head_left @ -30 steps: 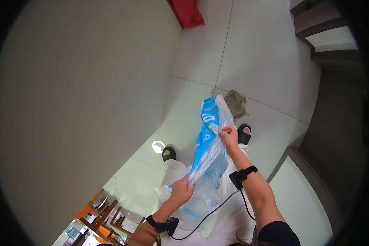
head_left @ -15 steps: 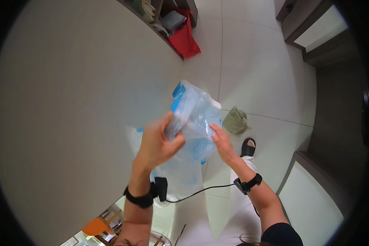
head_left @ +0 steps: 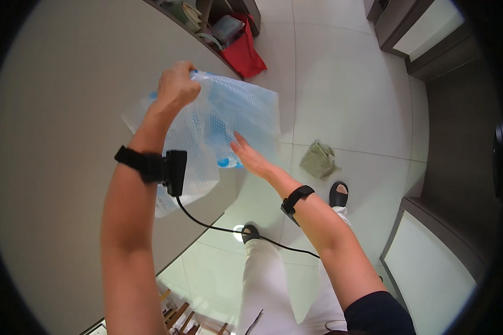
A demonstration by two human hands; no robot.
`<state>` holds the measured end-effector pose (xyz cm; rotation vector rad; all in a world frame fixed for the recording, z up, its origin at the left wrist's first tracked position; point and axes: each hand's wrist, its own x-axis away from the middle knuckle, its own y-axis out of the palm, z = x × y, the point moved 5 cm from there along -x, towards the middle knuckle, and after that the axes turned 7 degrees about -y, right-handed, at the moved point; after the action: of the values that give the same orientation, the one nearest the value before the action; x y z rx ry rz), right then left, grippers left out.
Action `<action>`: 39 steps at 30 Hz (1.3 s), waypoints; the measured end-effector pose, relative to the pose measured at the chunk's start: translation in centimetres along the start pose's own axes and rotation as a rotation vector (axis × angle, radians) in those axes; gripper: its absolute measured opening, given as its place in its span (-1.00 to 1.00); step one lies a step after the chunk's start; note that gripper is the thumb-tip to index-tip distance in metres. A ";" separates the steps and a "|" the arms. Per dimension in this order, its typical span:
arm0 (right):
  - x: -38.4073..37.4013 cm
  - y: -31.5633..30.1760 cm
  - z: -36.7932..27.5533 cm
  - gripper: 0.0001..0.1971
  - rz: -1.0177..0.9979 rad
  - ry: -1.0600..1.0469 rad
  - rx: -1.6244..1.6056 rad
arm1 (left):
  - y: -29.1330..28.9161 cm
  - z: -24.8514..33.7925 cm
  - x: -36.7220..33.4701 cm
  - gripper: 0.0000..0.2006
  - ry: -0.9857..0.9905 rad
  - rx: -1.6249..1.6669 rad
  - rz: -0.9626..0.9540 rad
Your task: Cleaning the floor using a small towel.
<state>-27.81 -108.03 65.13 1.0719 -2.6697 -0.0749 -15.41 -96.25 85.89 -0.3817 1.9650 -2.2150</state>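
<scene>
A translucent, bubble-textured plastic sheet or bag [head_left: 246, 106] with blue patches spreads out in front of me. My left hand [head_left: 178, 86] is closed on its far upper edge, with part of the plastic hanging down beside my left forearm. My right hand [head_left: 250, 155] has its fingers stretched out at the near side of the plastic; whether they press on it I cannot tell. Black straps with small devices circle both my wrists, and a black cable [head_left: 223, 229] runs between them.
A large grey-beige flat surface [head_left: 72, 139] fills the left. Beyond it are a shelf and a red bag [head_left: 246, 53]. A crumpled green cloth [head_left: 319, 159] lies on the tiled floor [head_left: 346, 100], near my sandalled foot. Dark-framed furniture [head_left: 430, 245] stands at the right.
My left hand has moved far up and to the left, pulling the plastic wider open. My right hand has shifted left and slightly up.
</scene>
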 end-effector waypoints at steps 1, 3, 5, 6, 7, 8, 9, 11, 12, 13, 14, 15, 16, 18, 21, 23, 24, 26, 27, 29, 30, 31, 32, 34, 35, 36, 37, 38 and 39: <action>-0.1 -0.2 0.2 -0.32 0.049 -0.005 0.034 | 0.4 -0.3 -1.1 -0.70 -0.002 0.004 -0.010; 0.1 -0.4 1.4 -0.32 0.101 0.010 0.066 | 1.0 -1.0 -2.6 -0.71 0.005 -0.081 0.070; 0.9 -1.5 2.5 -0.34 0.167 -0.048 0.016 | 1.2 -0.8 -3.8 -0.71 0.002 -0.106 0.052; 1.7 -1.8 3.2 -0.34 0.168 -0.037 0.012 | 1.0 -0.9 -4.2 -0.72 -0.010 -0.152 0.059; 2.9 -2.1 4.2 -0.35 0.174 0.045 0.016 | 1.1 -1.1 -4.5 -0.72 -0.009 -0.152 0.049; 4.3 -2.7 5.2 -0.36 0.184 0.126 0.023 | 1.2 -1.3 -4.9 -0.72 -0.030 -0.200 0.060; 5.4 -3.1 5.8 -0.36 0.188 0.131 0.018 | 1.2 -1.0 -5.0 -0.72 -0.051 -0.253 0.072; 8.4 -4.4 7.7 -0.41 0.233 0.278 0.042 | 2.0 0.5 -4.7 -0.66 -0.104 -0.308 0.044; 9.6 -4.8 9.0 -0.41 0.240 0.291 0.049 | 2.7 0.6 -4.6 -0.59 -0.167 -0.355 0.023; 10.8 -5.3 10.9 -0.45 0.259 0.335 0.091 | 3.8 0.6 -4.8 -0.59 -0.162 -0.343 0.012; 11.9 -6.0 12.3 -0.49 0.276 0.374 0.125 | 5.2 0.8 -5.1 -0.53 -0.148 -0.417 -0.024; 12.6 -6.4 13.0 -0.49 0.273 0.381 0.120 | 6.4 0.5 -5.3 -0.46 -0.138 -0.497 -0.060; 13.4 -6.9 13.6 -0.52 0.289 0.372 0.135 | 7.2 0.0 -5.6 -0.46 -0.138 -0.500 -0.069; 15.1 -8.4 15.0 -0.56 0.308 0.379 0.154 | 7.7 -0.1 -6.1 -0.40 -0.048 -0.519 0.118; 17.5 -11.6 16.6 -0.59 0.382 0.374 0.162 | 8.4 0.6 -6.2 -0.38 -0.094 -0.538 0.175; 18.9 -13.6 16.7 -0.62 0.439 0.434 0.240 | 8.3 1.0 -5.3 -0.37 -0.059 -0.506 0.282; 19.5 -14.2 17.2 -0.62 0.432 0.443 0.241 | 8.1 1.3 -4.6 -0.36 -0.019 -0.470 0.402; 20.1 -15.3 17.8 -0.64 0.497 0.464 0.314 | 8.2 2.0 -2.2 -0.35 0.054 -0.345 0.480; 20.6 -15.7 17.7 -0.64 0.491 0.474 0.323 | 8.3 2.7 -0.1 -0.33 0.128 -0.210 0.563; 21.1 -16.8 16.5 -0.66 0.515 0.458 0.360 | 9.6 3.4 4.1 -0.32 0.091 -0.113 0.508; 21.8 -17.7 17.1 -0.65 0.513 0.468 0.357 | 10.3 3.4 6.3 -0.31 0.063 -0.018 0.464; 21.9 -18.1 17.5 -0.65 0.507 0.471 0.361 | 11.1 2.7 8.2 -0.30 0.047 -0.033 0.399; 21.9 -18.4 17.7 -0.65 0.487 0.473 0.406 | 11.9 1.7 10.2 -0.29 0.030 -0.048 0.332; 22.6 -19.7 18.3 -0.63 0.502 0.497 0.461 | 14.2 -0.1 13.9 -0.25 -0.042 -0.069 0.232; 22.7 -20.2 17.9 -0.63 0.508 0.512 0.528 | 14.9 -0.7 15.8 -0.25 -0.044 -0.067 0.232; 22.9 -20.9 17.1 -0.63 0.518 0.530 0.599 | 15.8 -1.1 17.3 -0.25 -0.066 -0.029 0.181; 23.7 -22.1 17.3 -0.63 0.532 0.521 0.644 | 16.7 -1.2 18.8 -0.25 -0.085 0.009 0.130; 24.8 -23.3 17.3 -0.63 0.555 0.510 0.693 | 17.7 -0.7 20.0 -0.25 -0.097 0.064 0.086; 25.1 -23.1 17.1 -0.63 0.568 0.503 0.686 | 18.4 -0.7 21.1 -0.25 -0.106 0.101 0.045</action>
<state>-34.16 -142.84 50.90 0.3350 -2.4294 1.1157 -36.70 -103.88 69.41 -0.4267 1.7837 -2.2070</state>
